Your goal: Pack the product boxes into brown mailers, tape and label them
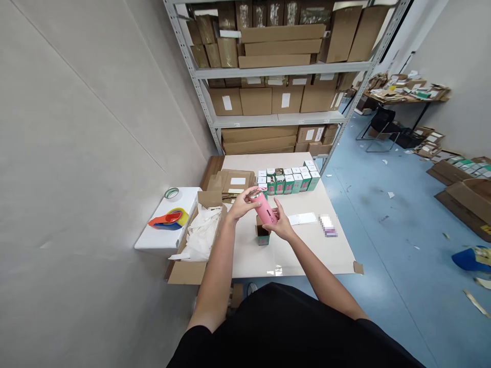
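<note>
Both my hands hold a pink bottle (265,207) with a silver cap, tilted above the table (307,253). My left hand (242,203) grips its upper end near the cap. My right hand (282,225) is wrapped round its lower end. Just beneath the bottle stands a small open green carton (262,236), its top flaps up. Behind it, a row of several closed green-and-white cartons (291,180) lines the far part of the table.
An open cardboard box with white wrapping paper (199,236) sits at my left, beside a white stand with a tape dispenser (169,219) and tape roll (172,193). Flat cartons (233,181) and white slips (303,219) lie on the table. Shelving with boxes (276,97) stands behind.
</note>
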`<state>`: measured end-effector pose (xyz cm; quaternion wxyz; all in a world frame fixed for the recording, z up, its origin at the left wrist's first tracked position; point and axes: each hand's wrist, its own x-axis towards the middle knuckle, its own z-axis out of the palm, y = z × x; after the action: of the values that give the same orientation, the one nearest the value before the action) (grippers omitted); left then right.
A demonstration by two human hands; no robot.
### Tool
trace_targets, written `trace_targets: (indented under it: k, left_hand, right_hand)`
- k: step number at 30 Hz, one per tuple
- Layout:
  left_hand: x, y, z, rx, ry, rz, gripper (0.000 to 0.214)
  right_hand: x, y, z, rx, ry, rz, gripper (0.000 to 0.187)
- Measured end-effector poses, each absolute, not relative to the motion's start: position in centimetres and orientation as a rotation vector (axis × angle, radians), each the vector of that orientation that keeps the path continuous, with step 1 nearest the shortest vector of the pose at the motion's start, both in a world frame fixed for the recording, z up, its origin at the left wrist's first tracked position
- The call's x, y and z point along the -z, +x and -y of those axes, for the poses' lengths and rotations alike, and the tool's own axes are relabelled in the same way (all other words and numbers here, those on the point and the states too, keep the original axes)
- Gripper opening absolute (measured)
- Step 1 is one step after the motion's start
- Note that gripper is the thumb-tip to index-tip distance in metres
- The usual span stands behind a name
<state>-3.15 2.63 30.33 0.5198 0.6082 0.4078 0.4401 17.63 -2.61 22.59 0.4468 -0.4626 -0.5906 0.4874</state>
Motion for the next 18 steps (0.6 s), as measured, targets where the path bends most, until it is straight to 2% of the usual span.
trace_targets:
  k: [6,9,13,18]
  left_hand:
    - [-28.3,-4.3,-2.0,-0.907,1.638,-1.100,0.064]
    - [-26.1,-4.2,-1.9,-0.942,1.662,-1.216,0.058]
    - [-22.8,-4.1,-2.0,-0.929,1.667,-1.311,0.058]
    - [-19.0,-4.0,-1.9,-0.847,1.693,-1.366,0.056]
  right_hand:
    - [-17.6,17.8,2.6,-1.225,-1.205,1.607,0.113]
    - [-13.9,18.4,2.3,-1.205,-1.261,1.636,0.095]
    - [-9.1,18.7,2.0,-1.238,-1.602,1.458,0.066]
    - [-5.3,17.2,1.3,-1.216,-1.890,1.423,0.046]
